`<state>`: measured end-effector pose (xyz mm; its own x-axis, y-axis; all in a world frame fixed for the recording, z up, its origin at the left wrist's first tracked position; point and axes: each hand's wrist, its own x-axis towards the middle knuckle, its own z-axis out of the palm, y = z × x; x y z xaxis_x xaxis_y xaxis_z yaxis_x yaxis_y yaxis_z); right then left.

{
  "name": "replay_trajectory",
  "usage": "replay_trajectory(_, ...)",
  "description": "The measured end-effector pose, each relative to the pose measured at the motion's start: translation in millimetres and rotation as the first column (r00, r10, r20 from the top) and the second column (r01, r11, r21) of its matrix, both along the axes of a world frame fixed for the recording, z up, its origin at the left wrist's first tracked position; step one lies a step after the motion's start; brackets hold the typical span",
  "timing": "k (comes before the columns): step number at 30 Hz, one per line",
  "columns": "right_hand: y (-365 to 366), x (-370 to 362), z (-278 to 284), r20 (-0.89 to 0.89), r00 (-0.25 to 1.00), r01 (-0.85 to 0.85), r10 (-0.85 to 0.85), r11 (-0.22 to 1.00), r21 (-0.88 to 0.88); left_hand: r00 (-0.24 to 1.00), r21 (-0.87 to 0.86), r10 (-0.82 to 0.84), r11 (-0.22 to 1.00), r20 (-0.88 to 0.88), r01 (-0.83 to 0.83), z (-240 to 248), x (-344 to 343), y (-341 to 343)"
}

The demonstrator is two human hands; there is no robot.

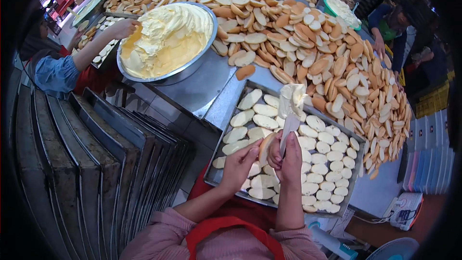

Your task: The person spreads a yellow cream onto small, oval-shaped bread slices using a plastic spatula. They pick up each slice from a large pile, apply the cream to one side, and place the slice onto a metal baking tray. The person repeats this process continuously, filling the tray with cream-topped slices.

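Observation:
My left hand (239,166) pinches an oval bread slice (265,150), tilted on edge with its brown crust showing. Closed round the handle of a spreading knife (290,127) is my right hand (285,158), right beside the slice. A large lump of pale cream (292,97) clings to the knife's far end. Both hands hover over a rectangular metal tray (353,183), where many oval slices (315,168) with pale tops lie in rows. Whether my right fingers also touch the slice, I cannot tell.
A big metal bowl of cream (159,43) stands far left, a co-worker's hand (124,29) at its rim. Loose bread pieces (327,62) are heaped beyond the tray. Dark baking trays (86,159) stand on edge at left. Other people work at the far right.

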<state>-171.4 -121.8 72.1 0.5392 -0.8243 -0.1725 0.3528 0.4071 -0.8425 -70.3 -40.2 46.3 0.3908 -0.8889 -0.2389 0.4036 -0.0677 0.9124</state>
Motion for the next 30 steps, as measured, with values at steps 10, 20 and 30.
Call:
replay_trajectory(10,16,-39,4,-0.034,0.995,-0.094,0.095,0.995,0.045,0.871,0.028,-0.32,0.934,-0.372,0.355,-26,7,8)
replay_trajectory(20,48,-72,-26,-0.498,0.824,0.008,-0.271,0.884,-0.468,0.666,0.005,-0.171,0.967,-0.726,0.253,6,-7,9)
replay_trajectory(30,63,-147,-16,-0.656,0.529,-0.128,-0.538,0.714,-0.688,0.667,-0.086,-0.211,0.973,-0.715,0.215,17,0,8)
